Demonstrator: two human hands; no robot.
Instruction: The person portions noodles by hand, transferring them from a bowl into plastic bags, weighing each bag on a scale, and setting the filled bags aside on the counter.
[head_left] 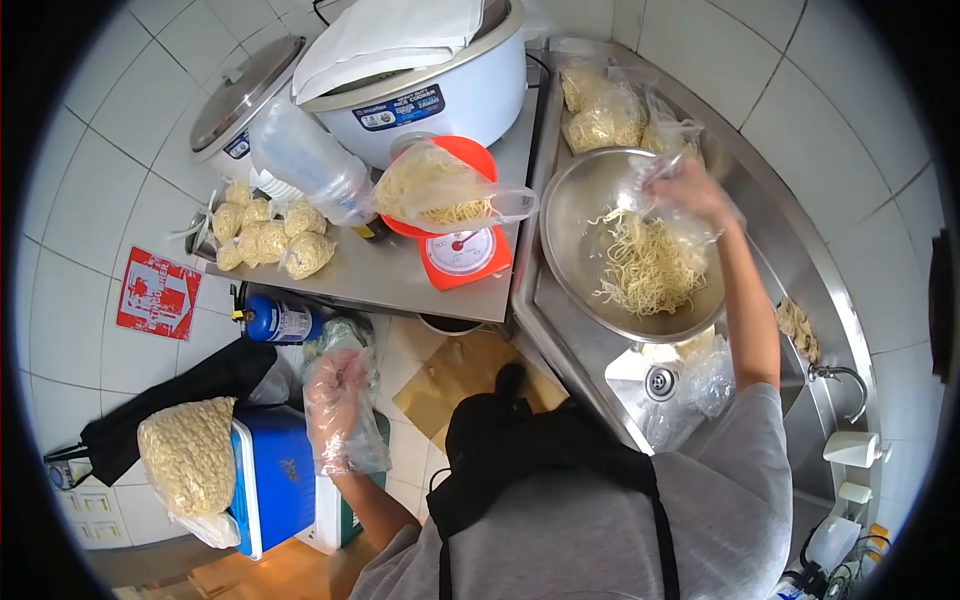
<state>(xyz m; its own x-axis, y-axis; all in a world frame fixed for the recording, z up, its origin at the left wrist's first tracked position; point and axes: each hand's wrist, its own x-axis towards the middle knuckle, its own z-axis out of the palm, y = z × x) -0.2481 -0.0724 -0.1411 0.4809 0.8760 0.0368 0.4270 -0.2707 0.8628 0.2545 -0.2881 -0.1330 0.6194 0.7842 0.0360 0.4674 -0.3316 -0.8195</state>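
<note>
My right hand (pixel 695 190) is closed on a clear plastic bag (pixel 722 222) over a large steel bowl (pixel 570 270). Below the bag, a loose pile of yellow noodles (pixel 655 270) lies in the bowl. My left hand (pixel 340 385) is held low at the left, beside the counter and above the floor. A clear plastic bag (pixel 350 450) covers it down to the wrist, and the film blurs its fingers. On the counter, a red kitchen scale (pixel 467 257) carries a red basin (pixel 468 152) with a bag of noodles (pixel 430 190) in it.
Several bagged noodle portions (pixel 265 240) sit on the counter's left; more noodle bags (pixel 605 115) stand behind the bowl. A rice cooker (pixel 430 115) stands at the back. The sink (pixel 625 375) and faucet (pixel 850 380) are at the right, a blue cooler (pixel 275 480) at lower left.
</note>
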